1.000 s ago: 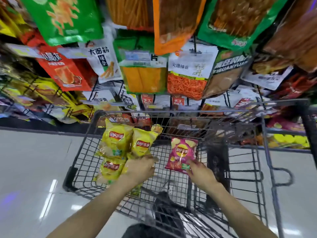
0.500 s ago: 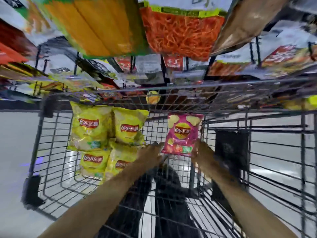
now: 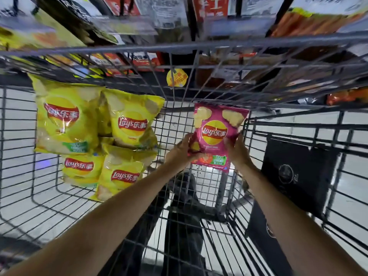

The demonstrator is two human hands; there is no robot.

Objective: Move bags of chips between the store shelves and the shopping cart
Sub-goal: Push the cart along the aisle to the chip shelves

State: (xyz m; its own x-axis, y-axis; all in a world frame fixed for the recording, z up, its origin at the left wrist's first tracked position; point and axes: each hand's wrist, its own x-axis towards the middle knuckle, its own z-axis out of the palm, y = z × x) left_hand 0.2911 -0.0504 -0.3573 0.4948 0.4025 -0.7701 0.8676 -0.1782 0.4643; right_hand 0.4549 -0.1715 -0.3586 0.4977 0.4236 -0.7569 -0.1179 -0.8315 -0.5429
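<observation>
A pink Lay's chip bag (image 3: 216,132) lies in the wire shopping cart (image 3: 179,46), right of centre. My left hand (image 3: 182,153) grips its lower left edge and my right hand (image 3: 236,150) grips its lower right side. Several yellow Lay's bags (image 3: 127,124) lie piled at the cart's left side, apart from both hands.
Store shelves hung with snack packets (image 3: 165,12) stand just beyond the cart's far rim. A black folded child-seat flap (image 3: 294,174) sits at the cart's right. A round yellow sticker (image 3: 176,77) hangs behind the cart's front wall. Pale shiny floor shows through the wire.
The view has dropped closer into the cart. My left hand has left the yellow bags and taken the pink bag's left edge; my right hand stays on that bag.
</observation>
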